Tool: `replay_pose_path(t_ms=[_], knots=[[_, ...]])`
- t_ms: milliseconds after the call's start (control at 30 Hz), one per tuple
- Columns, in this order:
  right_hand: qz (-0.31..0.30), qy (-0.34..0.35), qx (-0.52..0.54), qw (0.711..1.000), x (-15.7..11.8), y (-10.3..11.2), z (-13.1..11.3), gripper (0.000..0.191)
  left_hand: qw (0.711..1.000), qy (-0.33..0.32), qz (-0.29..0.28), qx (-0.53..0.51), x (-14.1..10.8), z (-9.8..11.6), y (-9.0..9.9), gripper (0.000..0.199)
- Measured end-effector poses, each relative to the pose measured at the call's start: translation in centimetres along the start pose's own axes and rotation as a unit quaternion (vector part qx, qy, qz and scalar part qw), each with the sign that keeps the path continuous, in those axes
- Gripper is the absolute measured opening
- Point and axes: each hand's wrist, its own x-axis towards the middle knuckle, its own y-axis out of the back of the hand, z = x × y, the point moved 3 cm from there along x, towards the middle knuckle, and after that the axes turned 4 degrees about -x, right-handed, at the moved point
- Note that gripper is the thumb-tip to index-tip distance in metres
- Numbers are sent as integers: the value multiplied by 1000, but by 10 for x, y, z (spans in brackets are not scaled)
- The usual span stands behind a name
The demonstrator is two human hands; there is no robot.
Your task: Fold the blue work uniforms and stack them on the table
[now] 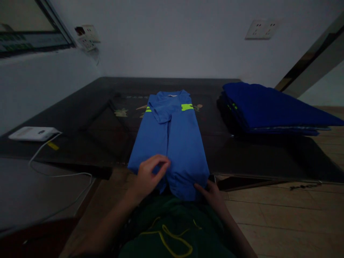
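A light blue collared garment (pixel 185 139) with yellow-green bands lies folded lengthwise on the dark table (pixel 107 139), its collar at the far end and its near end hanging over the front edge. My left hand (pixel 153 172) is over the garment's near left part, thumb and index fingertip together; whether cloth is between them is too small to tell. My right hand (pixel 208 191) grips the garment's near right corner, thumb on top and the other fingers partly hidden beneath the cloth.
Folded dark blue cloth (pixel 268 107) is stacked on the table's right side. At the left lies a white device (pixel 33 133) with a white cable (pixel 40 148) hanging off the front edge. A wall with sockets (pixel 262 29) stands behind.
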Motion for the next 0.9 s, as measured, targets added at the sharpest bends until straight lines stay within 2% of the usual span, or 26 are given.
replay_pose_path(t_ms=[100,167,267,367,567,700,767,833,900], knots=[[0,2,10,1000,-4,-2,0,59,976,164,-130,-54,-43,-8,-17,28],[0,2,10,1000,-5,-3,-1,60,961,217,-153,-76,-62,-20,-32,25],[-1,3,4,1000,-6,-3,-2,60,960,217,-112,-134,-73,-36,-55,33],[-3,8,8,1000,-7,-2,0,60,955,208,-86,-192,-74,-37,-68,40],[26,3,16,1000,-11,6,7,65,918,210,-150,-301,-78,-11,-71,49],[21,0,17,1000,-13,9,3,64,889,239,-135,-366,-83,-17,-80,60],[16,0,19,1000,-12,8,1,65,893,256,-99,-357,-85,-29,-85,60],[8,-1,24,1000,-12,7,1,66,912,263,-63,-310,-86,-40,-87,52],[8,-6,31,999,-11,7,4,66,931,259,-52,-251,-87,-47,-86,44]])
